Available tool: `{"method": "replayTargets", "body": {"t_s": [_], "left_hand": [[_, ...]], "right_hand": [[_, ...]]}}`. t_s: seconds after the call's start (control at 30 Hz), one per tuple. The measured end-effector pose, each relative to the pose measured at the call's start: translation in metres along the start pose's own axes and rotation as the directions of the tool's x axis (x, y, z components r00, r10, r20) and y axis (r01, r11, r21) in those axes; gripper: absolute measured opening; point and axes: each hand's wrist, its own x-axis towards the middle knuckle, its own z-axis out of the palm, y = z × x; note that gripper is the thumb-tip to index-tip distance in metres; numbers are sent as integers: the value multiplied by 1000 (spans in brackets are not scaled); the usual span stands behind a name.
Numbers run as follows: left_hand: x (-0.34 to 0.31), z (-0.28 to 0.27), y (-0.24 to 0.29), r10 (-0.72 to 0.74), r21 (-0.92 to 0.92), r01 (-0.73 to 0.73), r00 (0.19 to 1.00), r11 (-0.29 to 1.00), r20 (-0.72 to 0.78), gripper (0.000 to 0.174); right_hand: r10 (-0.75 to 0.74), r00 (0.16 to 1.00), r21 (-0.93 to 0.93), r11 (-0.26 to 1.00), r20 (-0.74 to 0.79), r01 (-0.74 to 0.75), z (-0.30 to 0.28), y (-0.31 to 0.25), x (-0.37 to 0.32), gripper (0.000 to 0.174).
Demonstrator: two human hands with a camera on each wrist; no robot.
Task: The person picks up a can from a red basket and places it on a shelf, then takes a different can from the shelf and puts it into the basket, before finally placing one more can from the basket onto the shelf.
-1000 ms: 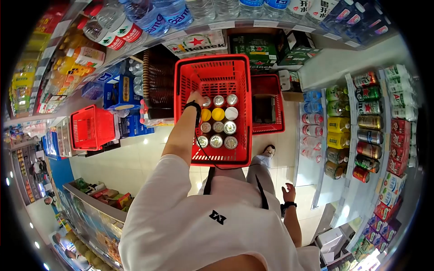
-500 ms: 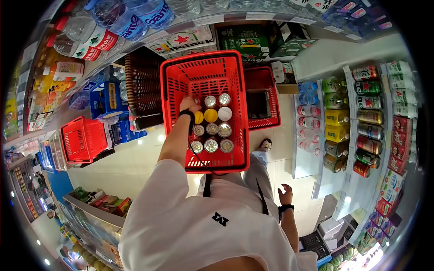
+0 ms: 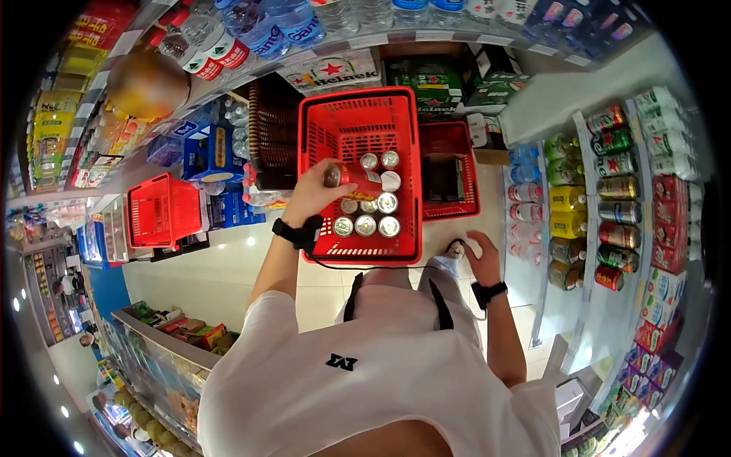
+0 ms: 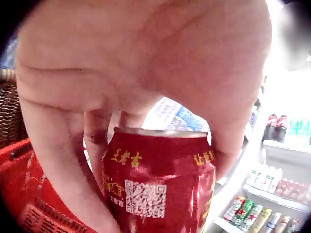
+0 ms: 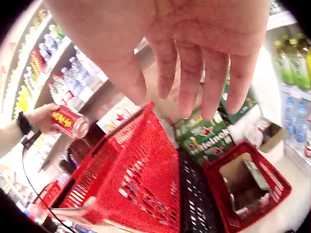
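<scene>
My left hand (image 3: 308, 196) grips a red drink can (image 3: 364, 180) over a red shopping basket (image 3: 320, 126). The can lies tilted in the head view, its end towards the left. Up close in the left wrist view, thumb and fingers clasp the can's sides below its silver rim, and yellow characters and a QR code show. Several upright cans (image 3: 365, 225) stand inside the basket, some partly hidden by the held can. Beside my right leg my right hand (image 3: 484, 260) hangs empty; the right wrist view shows its fingers (image 5: 187, 97) loosely extended.
A second red basket (image 3: 474, 186) holding a dark box stands to the right. Behind are Heineken cartons (image 3: 426, 76) and a wicker basket (image 3: 272, 133). Shelves of bottles and cans (image 3: 618, 188) line the right side, with bottled water (image 3: 251, 30) along the front.
My left hand has come up out of the basket with a red can from the back left of the group. My right hand has risen slightly and moved forward.
</scene>
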Motion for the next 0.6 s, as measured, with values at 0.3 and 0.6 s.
{"method": "replayTargets", "body": {"t_s": [0.3, 0.6], "left_hand": [[-44, 129, 115, 344, 200, -386, 914, 901, 214, 52], [-54, 209, 176, 560, 86, -640, 723, 764, 404, 68]], "right_hand": [[-282, 959, -67, 958, -24, 280, -18, -99, -18, 73], [-21, 886, -14, 1000, -463, 16, -63, -54, -68, 73]]}}
